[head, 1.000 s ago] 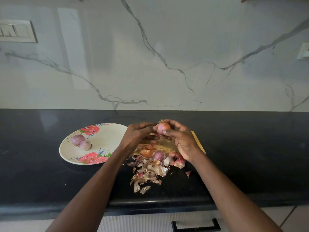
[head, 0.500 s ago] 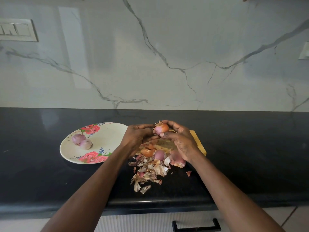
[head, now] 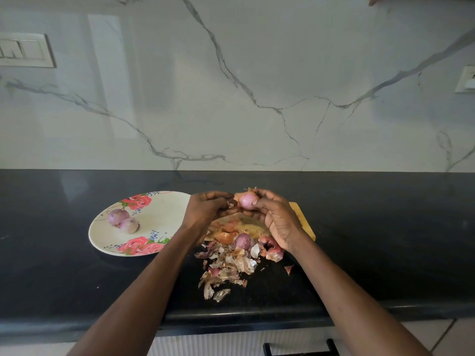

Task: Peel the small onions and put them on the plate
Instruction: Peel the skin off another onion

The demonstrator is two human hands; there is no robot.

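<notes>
My right hand grips a small onion above the wooden cutting board; its pink-purple flesh shows where skin is off. My left hand has its curled fingertips at the onion's left side, pinching a bit of skin. Two peeled onions lie together on the left part of the floral plate. Another small onion sits among the peels under my hands.
A heap of dry onion skins spreads from the board toward the counter's front edge. The black countertop runs left and right, with a marble wall behind. A drawer handle shows below the edge.
More skin has come off the held onion, so more pink flesh shows. Both hands stay in nearly the same place above the board.
</notes>
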